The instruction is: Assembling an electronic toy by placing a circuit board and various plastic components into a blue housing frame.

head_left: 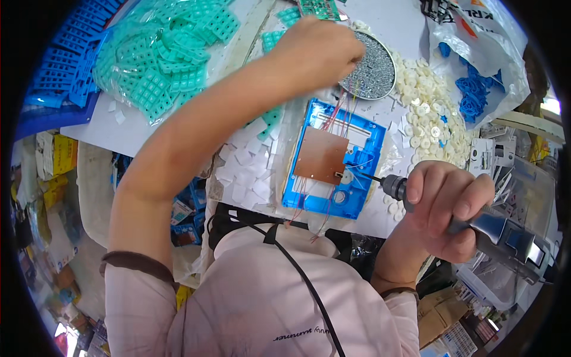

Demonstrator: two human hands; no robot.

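Observation:
My right hand [446, 208] is wrapped round a grey electric screwdriver [496, 235], its thin bit pointing left at the work. My left hand [321, 52] reaches across to a round dish of small silver screws [375, 71]. Its fingers are closed over the dish's left side, and whatever they pinch is hidden. Between the hands lies a blue plastic housing [352, 207], open side up. A brown circuit board [321, 156] rests in it, with thin red and white wires trailing from both ends. The screwdriver's tip is close to the board's lower right corner.
Bagged green rubber keypads [178, 59] lie at the far left, beside blue plastic parts [65, 59]. White paper squares [244, 175] are scattered left of the housing. Cream round discs [425, 113] heap to its right, near a white bag [499, 47] with blue pieces.

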